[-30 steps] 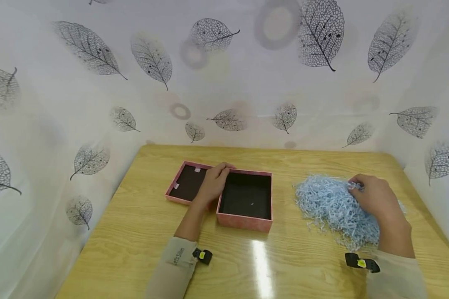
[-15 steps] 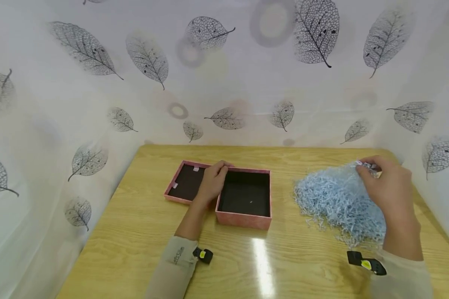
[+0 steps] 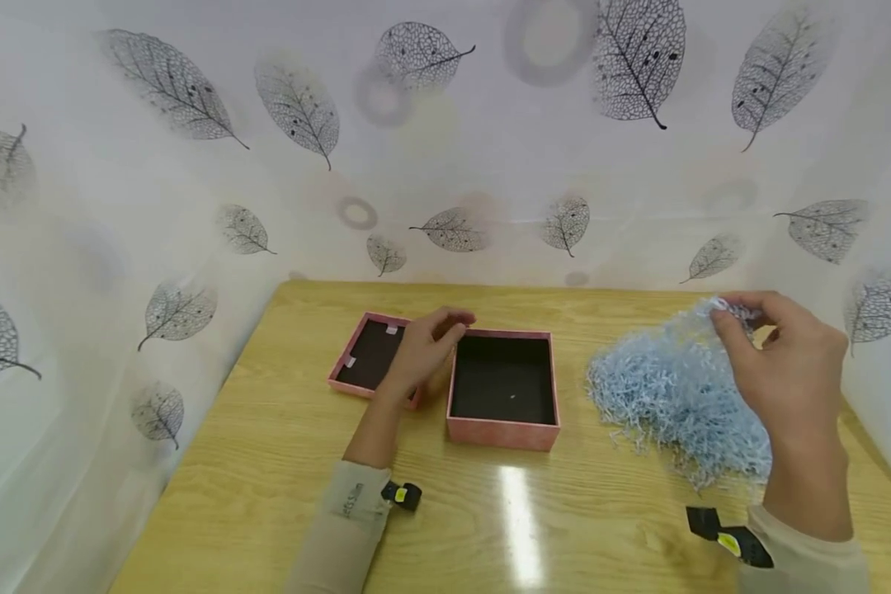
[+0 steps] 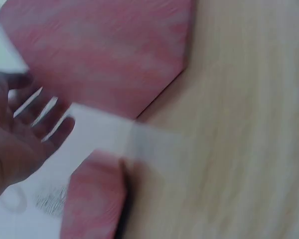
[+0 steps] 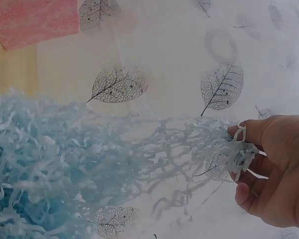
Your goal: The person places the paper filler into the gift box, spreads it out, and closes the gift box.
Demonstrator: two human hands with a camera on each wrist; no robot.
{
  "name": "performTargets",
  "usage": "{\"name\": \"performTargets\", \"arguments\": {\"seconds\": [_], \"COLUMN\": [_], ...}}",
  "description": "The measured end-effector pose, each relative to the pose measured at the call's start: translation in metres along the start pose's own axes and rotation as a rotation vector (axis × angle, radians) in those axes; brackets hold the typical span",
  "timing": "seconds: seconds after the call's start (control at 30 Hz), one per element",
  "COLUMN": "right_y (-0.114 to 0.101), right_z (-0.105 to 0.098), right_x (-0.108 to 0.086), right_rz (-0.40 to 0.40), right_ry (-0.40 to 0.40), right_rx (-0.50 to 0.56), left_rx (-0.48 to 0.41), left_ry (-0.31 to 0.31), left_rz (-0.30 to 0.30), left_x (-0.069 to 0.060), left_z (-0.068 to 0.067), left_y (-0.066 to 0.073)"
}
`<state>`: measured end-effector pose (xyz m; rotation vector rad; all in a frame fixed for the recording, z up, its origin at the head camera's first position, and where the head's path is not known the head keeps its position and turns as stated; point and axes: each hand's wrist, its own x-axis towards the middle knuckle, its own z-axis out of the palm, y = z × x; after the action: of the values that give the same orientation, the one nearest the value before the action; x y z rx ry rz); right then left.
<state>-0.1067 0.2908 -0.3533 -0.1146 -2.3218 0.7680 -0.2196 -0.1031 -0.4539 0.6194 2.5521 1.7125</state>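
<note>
R hand (image 3: 787, 367) pinched shreds (image 3: 668, 404) nr R edge of desk (image 3: 601, 528), while L hand (image 3: 425, 351), fingers loosely extended, hung by box (image 3: 503, 434), partly hiding lid (image 3: 371, 351) twd back L corner.

From here the table (image 3: 267, 495) looks yellow and grained; by its right edge, pale-blue shredded paper (image 3: 668, 396); toward the left, a pink-rimmed, dark-lined lid (image 3: 371, 356); between them, a mottled pink box (image 3: 502, 434), black inside. Past the far edge, black leaves (image 3: 638, 59) pattern a white sheet (image 3: 483, 124).

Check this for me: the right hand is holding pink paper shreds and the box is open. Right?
No, the paper shreds the right hand holds are light blue, not pink: see the right wrist view. The box is open, yes.
</note>
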Motion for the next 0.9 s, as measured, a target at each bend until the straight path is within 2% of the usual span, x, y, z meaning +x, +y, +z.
{"name": "performTargets", "arguments": {"seconds": [0.13,0.27,0.4,0.6,0.73,0.9], "right_y": [-0.012,-0.026,-0.044,-0.077,-0.103,-0.139], "right_z": [-0.002,-0.005,-0.003,0.001,0.004,0.011], "right_x": [0.004,0.013,0.025,0.041,0.051,0.065], "right_rz": [-0.013,-0.014,-0.063,-0.135,-0.189,-0.233], "right_ry": [0.021,-0.004,-0.026,-0.040,-0.066,-0.101], "right_rx": [0.037,0.081,0.143,0.234,0.357,0.493], "left_rx": [-0.034,0.003,0.050,0.003,-0.032,-0.053], "left_ry": [-0.137,-0.217,-0.234,-0.249,-0.245,-0.243], "left_rz": [0.081,0.112,0.103,0.063,0.034,0.037], "left_x": [0.002,0.002,-0.002,-0.007,-0.008,-0.008], "left_z": [-0.022,-0.029,-0.031,-0.034,-0.034,-0.033], "left_y": [0.003,0.001,-0.005,-0.010,-0.011,-0.011]}}
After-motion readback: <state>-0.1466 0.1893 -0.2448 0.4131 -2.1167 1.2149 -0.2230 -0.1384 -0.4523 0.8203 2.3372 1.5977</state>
